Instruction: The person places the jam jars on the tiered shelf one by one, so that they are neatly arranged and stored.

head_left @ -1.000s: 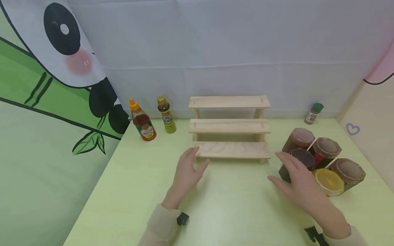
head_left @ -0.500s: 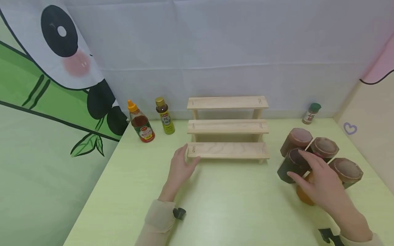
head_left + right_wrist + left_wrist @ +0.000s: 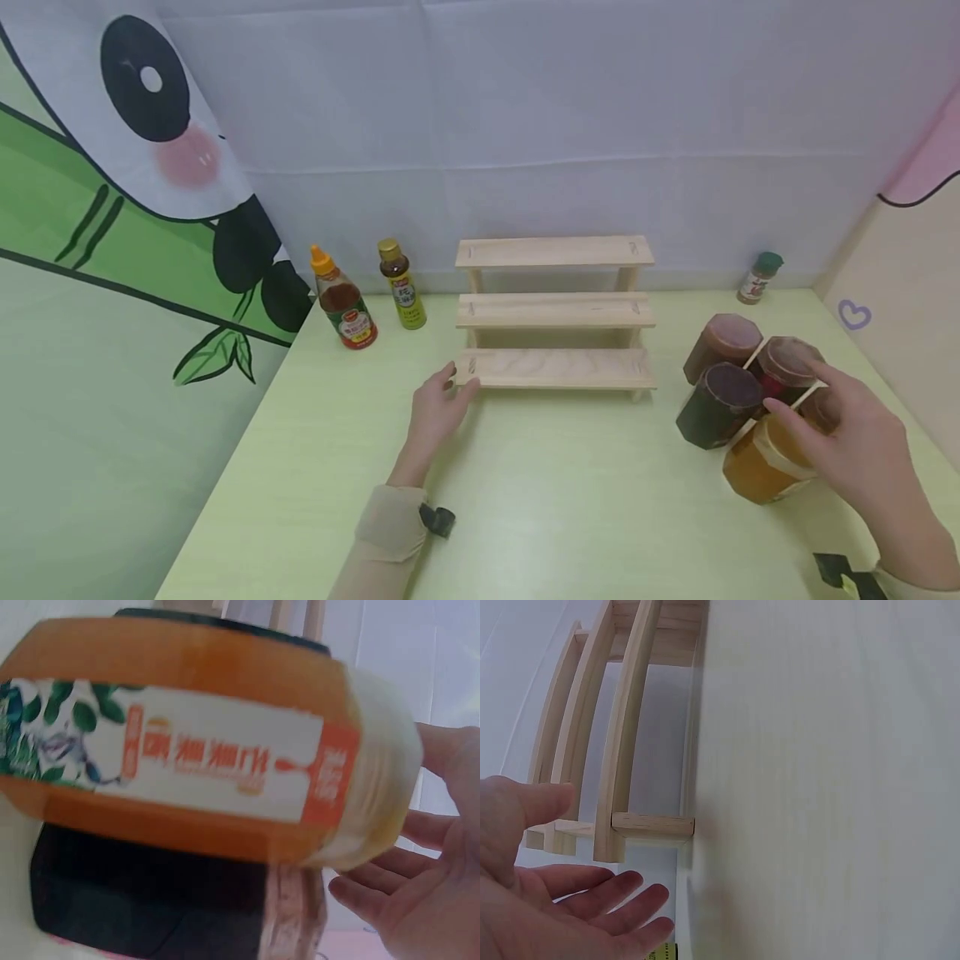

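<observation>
In the head view my left hand [image 3: 437, 412] is at the lower left end of a three-tier wooden shelf rack [image 3: 555, 367]. Its fingers and thumb are relaxed around that end, and the left wrist view shows a gap between thumb and fingers. My right hand [image 3: 862, 442] hovers at the jars on the right, partly covering a dark-lidded jar [image 3: 821, 410]. Thumb and fingers are spread near the lid of an orange jam jar [image 3: 202, 742], which carries a white label. Beside it stand a dark jar [image 3: 717, 407], a red-brown jar [image 3: 722, 343] and another dark-lidded jar [image 3: 786, 362].
At the back left stand an orange-capped sauce bottle [image 3: 345, 300] and a yellow-capped bottle [image 3: 402, 285]. A small green-capped shaker [image 3: 760, 277] is at the back right. Printed cloth walls [image 3: 525, 100] border the pale table [image 3: 562, 500].
My right hand has moved right across the jars, uncovering the dark jar and then the orange one. The left hand has shifted slightly left and down along the rack's end.
</observation>
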A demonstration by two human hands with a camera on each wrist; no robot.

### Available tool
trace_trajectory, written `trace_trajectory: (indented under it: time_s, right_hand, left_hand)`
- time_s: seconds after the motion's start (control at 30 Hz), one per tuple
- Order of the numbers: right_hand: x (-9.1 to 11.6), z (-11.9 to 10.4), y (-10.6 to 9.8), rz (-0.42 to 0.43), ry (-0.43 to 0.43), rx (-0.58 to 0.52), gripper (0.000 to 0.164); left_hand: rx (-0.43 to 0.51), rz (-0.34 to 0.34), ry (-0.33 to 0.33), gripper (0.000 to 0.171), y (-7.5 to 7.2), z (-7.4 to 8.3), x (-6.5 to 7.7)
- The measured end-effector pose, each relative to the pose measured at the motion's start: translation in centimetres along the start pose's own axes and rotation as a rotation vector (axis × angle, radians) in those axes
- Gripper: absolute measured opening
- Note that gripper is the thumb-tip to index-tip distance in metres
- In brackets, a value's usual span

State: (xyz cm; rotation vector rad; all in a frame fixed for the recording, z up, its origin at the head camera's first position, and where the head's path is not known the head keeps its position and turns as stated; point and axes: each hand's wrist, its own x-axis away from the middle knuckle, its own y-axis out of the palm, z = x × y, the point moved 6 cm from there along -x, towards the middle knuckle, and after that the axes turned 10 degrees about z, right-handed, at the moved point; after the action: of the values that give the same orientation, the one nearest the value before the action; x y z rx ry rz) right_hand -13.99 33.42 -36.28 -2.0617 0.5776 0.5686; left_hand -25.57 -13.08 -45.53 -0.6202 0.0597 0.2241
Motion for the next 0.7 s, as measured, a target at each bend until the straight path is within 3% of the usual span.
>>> trace_trajectory:
  time_s: [0.2,0.53,0.7]
  right_hand:
    - [0.3,2.1,-0.7,0.027,0.088,0.002,0.067]
    - [1.1,4.5,-1.1,-0.073,0.218,0.06,0.073]
    - [1.5,5.6,-1.3,-0.132,0.284,0.039,0.076]
  left_hand:
    - [0.032,0.01,-0.018,0.06,0.1,-0.3,-0.3]
    - [0.068,-0.008,-0.024,0.057,0.2,-0.6,-0.6]
    - [0.092,-0.018,-0.028,0.056,0.4,-0.8,-0.6]
